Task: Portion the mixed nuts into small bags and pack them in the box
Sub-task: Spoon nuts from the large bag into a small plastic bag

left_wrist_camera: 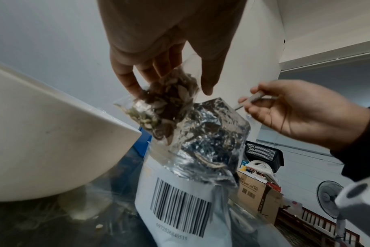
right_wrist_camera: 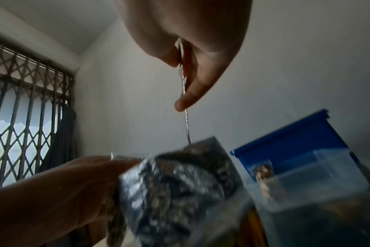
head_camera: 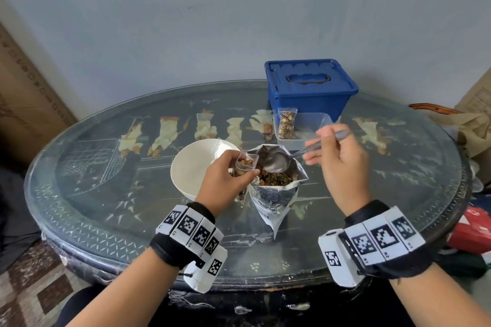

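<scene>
Left hand (head_camera: pixel 225 180) grip pinching small bag (head_camera: pixel 245 164), spoon (head_camera: pixel 276 162) over foil pouch (head_camera: pixel 276 188) rim

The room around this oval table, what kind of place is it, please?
Probably a room in a home, used partly for storage. The dark oval glass-topped table bears painted figures, a metal folding window grille covers the window, and brown cardboard boxes and a standing fan sit nearby.

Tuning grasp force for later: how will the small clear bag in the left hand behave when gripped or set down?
Probably floppy: the small clear bag is thin film sagging below the left hand. Likely light, since a fingertip pinch carries it. Its mouth looks open, so tilting it may spill nuts, and it would likely slump if stood up.
</scene>
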